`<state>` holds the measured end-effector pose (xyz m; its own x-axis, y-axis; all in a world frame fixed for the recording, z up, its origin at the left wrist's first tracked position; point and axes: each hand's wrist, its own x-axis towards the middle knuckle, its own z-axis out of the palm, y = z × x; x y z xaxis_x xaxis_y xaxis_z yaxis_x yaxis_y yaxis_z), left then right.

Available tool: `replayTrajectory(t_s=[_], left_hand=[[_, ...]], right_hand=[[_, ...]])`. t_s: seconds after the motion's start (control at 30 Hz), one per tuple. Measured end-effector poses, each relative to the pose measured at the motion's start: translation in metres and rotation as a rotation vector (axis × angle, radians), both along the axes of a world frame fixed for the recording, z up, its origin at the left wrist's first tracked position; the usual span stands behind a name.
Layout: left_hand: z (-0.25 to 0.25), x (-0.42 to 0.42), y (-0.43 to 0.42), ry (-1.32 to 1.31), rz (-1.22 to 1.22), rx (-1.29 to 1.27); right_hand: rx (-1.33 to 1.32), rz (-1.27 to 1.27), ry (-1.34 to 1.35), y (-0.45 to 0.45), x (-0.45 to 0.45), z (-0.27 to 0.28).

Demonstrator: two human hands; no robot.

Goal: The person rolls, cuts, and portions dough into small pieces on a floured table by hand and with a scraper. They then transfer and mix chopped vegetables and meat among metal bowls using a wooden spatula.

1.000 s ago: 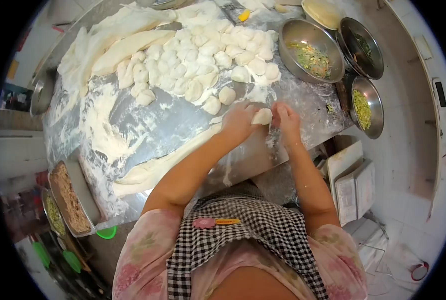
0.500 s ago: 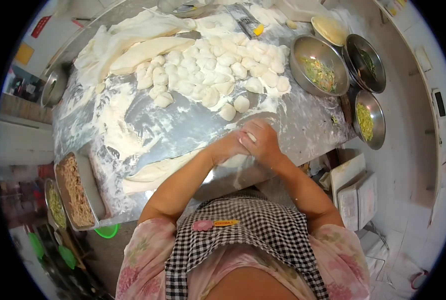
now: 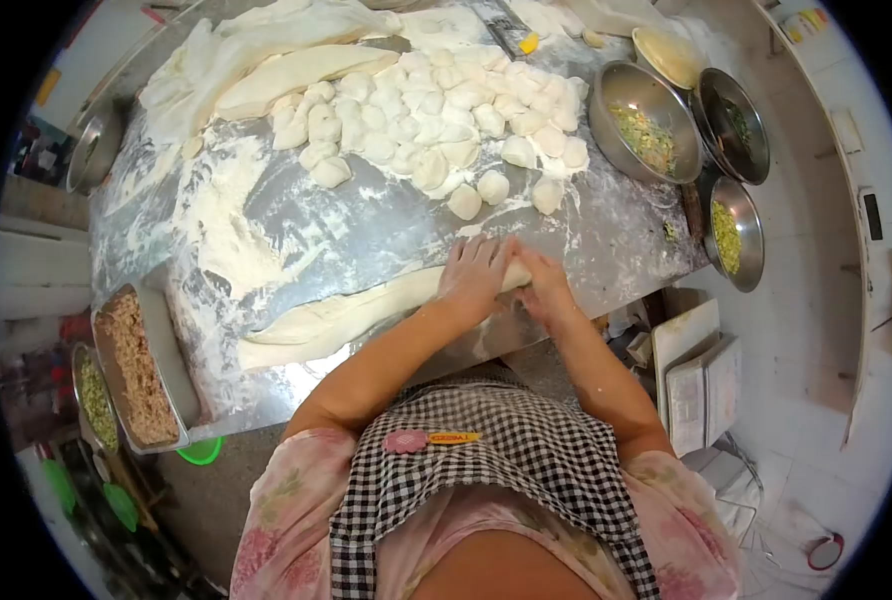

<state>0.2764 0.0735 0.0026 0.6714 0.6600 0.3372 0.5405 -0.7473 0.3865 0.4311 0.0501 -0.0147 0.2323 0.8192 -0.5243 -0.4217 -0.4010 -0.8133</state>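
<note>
A long rope of white dough (image 3: 351,312) lies along the near side of the floured metal table (image 3: 366,230). My left hand (image 3: 474,275) rests over its right part, fingers stretched forward and slightly apart. Around the tip of the rope, my right hand (image 3: 546,285) has its fingers closed, touching the left hand. Beyond my hands, a few round dough pieces (image 3: 548,196) sit apart from a big cluster of floured pieces (image 3: 416,110).
Metal bowls with chopped fillings (image 3: 646,125) stand at the right. At the lower left is a tray of brown filling (image 3: 138,370) beside a bowl of green bits (image 3: 96,400). A thick dough roll (image 3: 301,80) and cloth (image 3: 191,80) lie at the back left.
A round dough piece now lies at the right of the two separate ones. My hands, earlier clasped together, have moved back onto the rope's right end, and the left fingers have spread.
</note>
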Motion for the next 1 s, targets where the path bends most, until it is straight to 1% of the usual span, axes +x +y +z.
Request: replayTrajectory(t_s=[0.07,0.13,0.17,0.23,0.27,0.3,0.37,0.4,0.43,0.47,0.5,0.53,0.57,0.67,0.77,0.83,0.9,0.97,1.0], left_hand=[[-0.011,0.000,0.001,0.049,0.057,-0.129],[-0.003,0.002,0.009,0.004,0.143,-0.518],[0.002,0.000,0.016,-0.102,0.078,-0.651],[0.022,-0.014,0.025,-0.316,-0.059,-0.922],[0.024,-0.021,0.026,-0.396,-0.138,-1.016],[0.025,-0.029,0.024,-0.478,-0.216,-1.109],[0.017,-0.036,0.013,-0.492,-0.206,-1.104],[0.001,-0.033,0.002,-0.423,-0.117,-1.008],[-0.003,-0.031,-0.004,-0.352,-0.034,-0.915],[-0.008,-0.032,-0.002,-0.210,-0.019,-0.933],[0.008,-0.032,0.000,-0.198,-0.135,-0.834],[0.038,-0.033,-0.002,-0.183,-0.253,-0.743],[0.052,-0.033,-0.005,-0.170,-0.371,-0.651],[0.034,-0.022,-0.003,-0.241,-0.112,-0.595],[0.011,-0.033,-0.005,-0.156,0.065,-0.145],[-0.005,-0.042,-0.011,-0.028,0.094,-0.036],[-0.012,-0.043,-0.009,-0.007,0.161,-0.183],[-0.002,-0.039,-0.002,-0.096,0.261,-0.595],[0.010,-0.042,0.006,-0.196,0.183,-0.741]], right_hand=[[0.050,0.143,-0.153,0.004,0.000,0.013],[0.102,0.283,-0.300,0.006,-0.006,0.036],[0.137,0.353,-0.378,0.010,-0.007,0.047],[0.537,0.481,-1.156,0.007,-0.024,0.069],[0.741,0.526,-1.547,0.005,-0.034,0.074],[0.734,0.478,-1.447,0.003,-0.041,0.072],[0.710,0.393,-1.238,-0.001,-0.053,0.056],[0.681,0.379,-1.311,0.001,-0.054,0.044],[0.646,0.364,-1.385,0.006,-0.053,0.029],[0.616,0.348,-1.464,0.015,-0.048,0.015],[0.571,0.382,-1.558,0.034,-0.036,-0.002],[0.513,0.419,-1.649,0.055,-0.020,-0.021],[0.450,0.457,-1.739,0.060,-0.010,-0.033],[0.812,0.221,-1.835,0.061,-0.003,0.004],[-0.018,0.206,-0.397,0.012,-0.015,-0.017],[-0.002,0.200,-0.282,0.007,-0.025,0.003],[0.016,0.194,-0.158,0.006,-0.039,0.033],[0.027,0.186,-0.029,0.002,-0.053,0.055],[0.239,0.317,-0.500,0.006,-0.056,0.061]])
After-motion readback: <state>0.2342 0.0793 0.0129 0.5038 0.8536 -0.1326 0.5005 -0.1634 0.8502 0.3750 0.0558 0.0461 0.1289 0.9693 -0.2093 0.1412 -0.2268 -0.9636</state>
